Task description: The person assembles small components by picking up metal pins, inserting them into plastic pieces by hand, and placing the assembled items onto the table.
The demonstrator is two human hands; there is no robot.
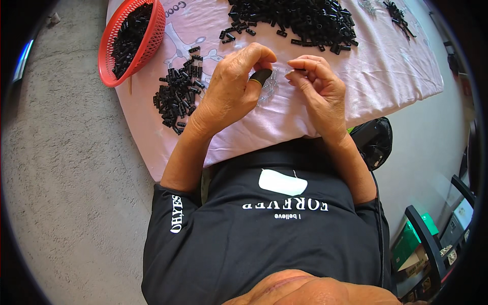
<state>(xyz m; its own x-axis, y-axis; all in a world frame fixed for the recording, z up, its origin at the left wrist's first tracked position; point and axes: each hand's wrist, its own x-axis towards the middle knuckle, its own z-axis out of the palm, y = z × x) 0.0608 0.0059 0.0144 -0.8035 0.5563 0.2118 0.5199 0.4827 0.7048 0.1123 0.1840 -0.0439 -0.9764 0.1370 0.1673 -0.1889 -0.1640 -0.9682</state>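
Over the near part of a pink cloth-covered table (391,86), my two hands are raised close together. My left hand (229,84) has curled fingers and a black cover with a yellowish rim (261,77) on its thumb; whatever lies between its fingertips is hidden. Thumb and forefinger of my right hand (320,94) pinch a small black piece (300,69). Between and below the hands lies a little heap of small, shiny, silvery parts (268,90). Left of my left hand, short black tubular plastic pieces (178,94) are heaped on the cloth.
A larger heap of black tubular pieces (305,23) lies at the far side. The red perforated basket (105,66) at far left holds more. Thin black strips (400,20) and silvery bits (367,6) lie far right. A black bag (373,142) is beside the table's near edge.
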